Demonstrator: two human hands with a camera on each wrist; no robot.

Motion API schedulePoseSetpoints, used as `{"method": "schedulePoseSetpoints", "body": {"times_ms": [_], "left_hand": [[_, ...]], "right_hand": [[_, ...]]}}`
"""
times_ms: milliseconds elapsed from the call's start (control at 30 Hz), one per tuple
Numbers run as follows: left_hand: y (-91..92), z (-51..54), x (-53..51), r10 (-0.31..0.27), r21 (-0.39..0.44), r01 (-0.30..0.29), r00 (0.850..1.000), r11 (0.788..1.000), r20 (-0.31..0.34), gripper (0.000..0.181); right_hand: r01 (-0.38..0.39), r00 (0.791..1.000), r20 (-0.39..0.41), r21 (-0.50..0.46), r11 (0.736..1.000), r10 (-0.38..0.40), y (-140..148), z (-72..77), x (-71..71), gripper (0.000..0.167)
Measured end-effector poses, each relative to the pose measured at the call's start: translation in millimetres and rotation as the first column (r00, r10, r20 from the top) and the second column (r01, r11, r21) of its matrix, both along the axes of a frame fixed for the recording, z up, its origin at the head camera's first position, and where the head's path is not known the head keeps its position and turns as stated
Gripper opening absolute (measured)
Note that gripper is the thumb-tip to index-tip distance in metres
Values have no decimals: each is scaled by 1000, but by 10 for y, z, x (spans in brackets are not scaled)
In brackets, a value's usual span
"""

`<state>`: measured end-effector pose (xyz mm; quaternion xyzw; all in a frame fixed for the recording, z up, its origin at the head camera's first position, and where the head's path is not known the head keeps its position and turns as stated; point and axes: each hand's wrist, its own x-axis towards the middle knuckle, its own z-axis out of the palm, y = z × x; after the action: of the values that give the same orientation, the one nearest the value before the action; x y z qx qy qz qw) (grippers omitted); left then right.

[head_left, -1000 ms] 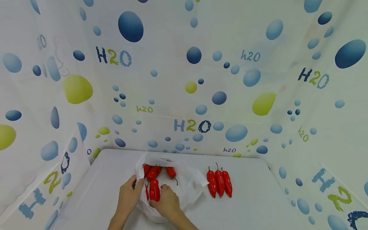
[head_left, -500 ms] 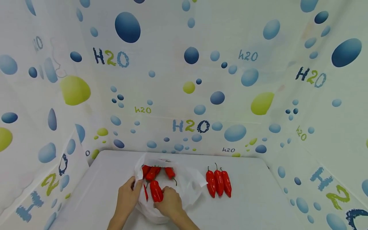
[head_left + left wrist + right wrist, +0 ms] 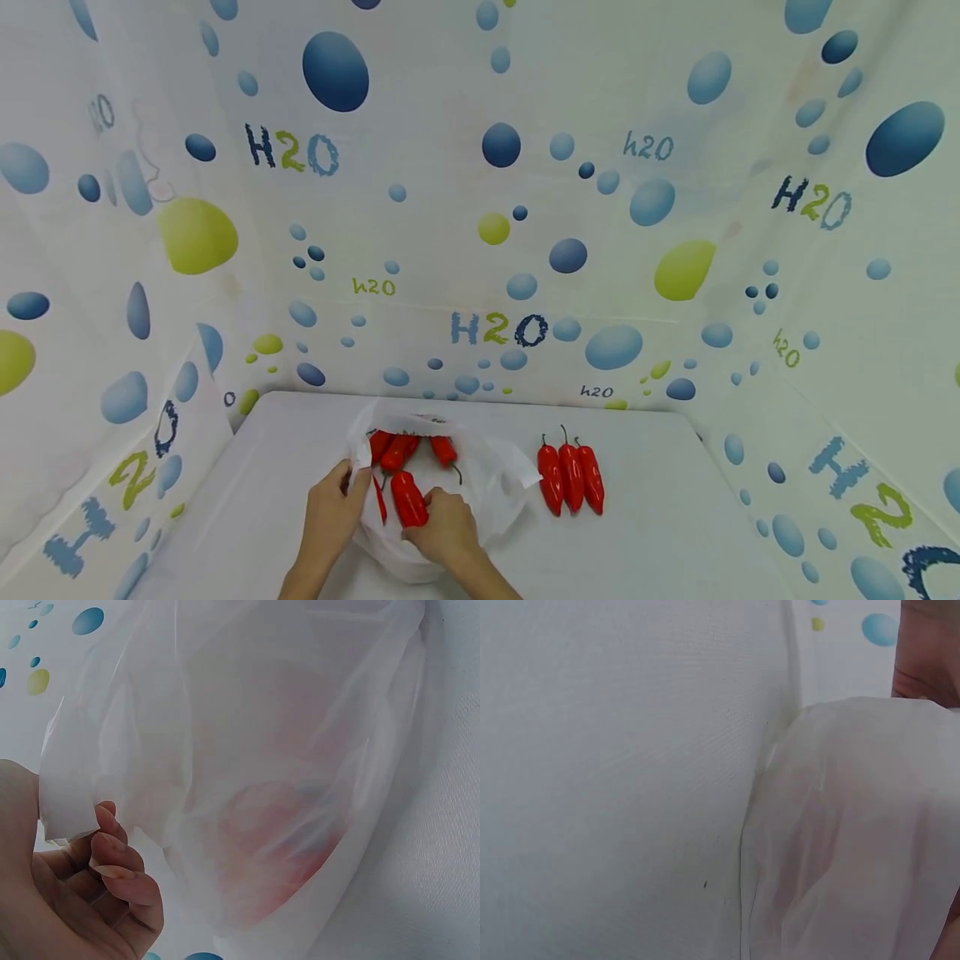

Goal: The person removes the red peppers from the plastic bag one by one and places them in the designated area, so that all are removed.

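A thin white plastic bag (image 3: 408,570) lies on its side on the table, mouth towards me. My left hand (image 3: 333,510) pinches the left edge of its mouth; the left wrist view shows the fingers (image 3: 120,859) curled at the plastic. My right hand (image 3: 447,525) reaches into the mouth and grips the lower end of a red chili pepper (image 3: 407,497). Deeper in the bag lie more red peppers (image 3: 397,452), one with its green stem hanging towards me. In the right wrist view the bag (image 3: 855,825) covers most of my right hand.
Three red peppers (image 3: 572,479) lie side by side on the white table (image 3: 645,533), right of the bag, stems pointing away. A white curtain (image 3: 450,208) printed with blue and green drops rises behind the table and along both sides.
My right hand has moved slightly right with the pepper, whose lower end has swung to the right, so it now lies tilted. My left hand keeps its hold on the bag edge.
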<state>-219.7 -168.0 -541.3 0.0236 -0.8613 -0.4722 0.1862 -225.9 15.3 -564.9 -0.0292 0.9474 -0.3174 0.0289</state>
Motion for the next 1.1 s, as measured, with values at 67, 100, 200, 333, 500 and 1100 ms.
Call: {"method": "schedulePoseSetpoints", "body": {"times_ms": [67, 100, 200, 333, 500, 1100], "left_hand": [[0, 2, 0, 0, 3, 0, 1000, 1000, 5, 18], [1, 4, 0, 0, 3, 0, 1000, 1000, 6, 18], [5, 12, 1, -4, 1, 4, 1000, 1000, 12, 19], [12, 19, 0, -9, 8, 9, 1000, 1000, 11, 19], [14, 19, 0, -9, 14, 9, 1000, 1000, 11, 19], [-3, -26, -25, 8, -7, -8, 1000, 1000, -11, 21]], "right_hand": [[-4, 1000, -10, -6, 1000, 4, 12, -6, -3, 47], [-4, 1000, -17, -11, 1000, 4, 19, -6, -1, 46], [-5, 1000, -29, -29, 1000, 5, 48, 18, 12, 45], [-3, 999, -47, -46, 999, 1, 93, 72, 32, 46], [8, 997, -74, -49, 999, -11, 162, 106, 47, 45], [-15, 996, -91, -174, 985, -1, 411, 365, 128, 50]]}}
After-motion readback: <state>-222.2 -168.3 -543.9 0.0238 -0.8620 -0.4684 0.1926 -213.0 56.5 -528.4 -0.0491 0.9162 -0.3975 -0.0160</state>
